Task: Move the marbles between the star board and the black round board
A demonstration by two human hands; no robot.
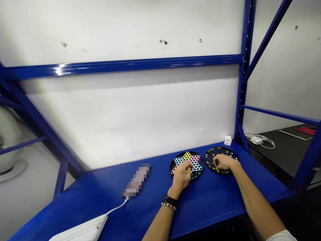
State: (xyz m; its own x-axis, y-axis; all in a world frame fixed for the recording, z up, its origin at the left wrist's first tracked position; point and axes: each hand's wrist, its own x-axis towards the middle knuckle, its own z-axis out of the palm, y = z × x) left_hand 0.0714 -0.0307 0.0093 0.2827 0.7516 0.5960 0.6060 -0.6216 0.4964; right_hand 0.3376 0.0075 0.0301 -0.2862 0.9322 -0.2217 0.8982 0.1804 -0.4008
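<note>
A Chinese checkers board [196, 159] with a pastel star full of holes sits on a round black tray. Over its near part lies my left hand [184, 174], fingers curled; whatever they hold is hidden. A dark watch band and a beaded bracelet circle that wrist. To the right stands a second round black tray [209, 154], with small green, yellow, orange and white marbles scattered mostly round its border. My right hand [223, 162] reaches over this tray with its fingertips bent down and closed together. Anything between them is too small to make out.
On the blue table [150, 214], a blurred-out flat object [136, 180] is joined by a white cable to a white block [80, 231]. White chargers [228, 140] stand behind the right tray. Blue frame posts [240, 93] border the table; a black table [278, 150] adjoins beyond.
</note>
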